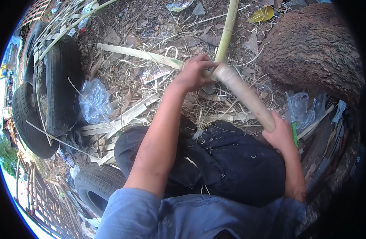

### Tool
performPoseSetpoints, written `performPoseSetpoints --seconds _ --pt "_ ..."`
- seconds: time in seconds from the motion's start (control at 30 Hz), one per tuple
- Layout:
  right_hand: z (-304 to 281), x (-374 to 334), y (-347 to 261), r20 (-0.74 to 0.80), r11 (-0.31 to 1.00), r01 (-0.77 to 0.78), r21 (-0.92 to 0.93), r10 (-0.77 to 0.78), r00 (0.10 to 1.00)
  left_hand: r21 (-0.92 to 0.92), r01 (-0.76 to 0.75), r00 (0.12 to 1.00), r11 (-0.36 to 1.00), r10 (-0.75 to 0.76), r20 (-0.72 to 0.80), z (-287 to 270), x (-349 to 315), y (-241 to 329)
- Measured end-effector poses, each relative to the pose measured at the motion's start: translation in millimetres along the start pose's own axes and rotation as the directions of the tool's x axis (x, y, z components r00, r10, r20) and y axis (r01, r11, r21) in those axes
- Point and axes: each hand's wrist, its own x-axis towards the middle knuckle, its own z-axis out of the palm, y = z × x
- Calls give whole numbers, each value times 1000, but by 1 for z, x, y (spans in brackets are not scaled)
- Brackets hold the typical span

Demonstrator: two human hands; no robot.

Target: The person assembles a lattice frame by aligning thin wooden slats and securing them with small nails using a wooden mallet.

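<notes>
Can read no words, numbers or signs anywhere. See a small pale mark [166,222] on the front of the blue-grey T-shirt [129,209], too faint to decipher. Spot coloured patches on the plastic wrapper [179,5] near the top edge, too small to make out as lettering.

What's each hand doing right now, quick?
Left hand: closed on the bamboo strip.
Right hand: closed, holding the thick wooden stick.
</notes>
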Motion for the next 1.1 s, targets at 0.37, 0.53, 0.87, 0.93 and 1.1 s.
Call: performPoseSetpoints --seconds 0.37,0.53,0.87,0.93,1.1 --pt "-4 1 3 -91 969 167 181 -152 984 -60 67 997 996 -65 34 0 -2 0" --pt "-2 1 7 -69 980 119 156 -110 992 -51 68 997 996 -66 42 -1 -1 3" --pt "1 -3 8 -42 971 238 3 -237 970 3 1 1000 1000 -1 9 4 4 -5" --pt "3 1 -1 27 979 186 -84 -184 983 45 -90 991 995 94 -91 9 -1 -15" --pt "6 -3 4 -1 963 255 -91 -256 967 -30 -55 993 998 52 -107 13 1 -15"
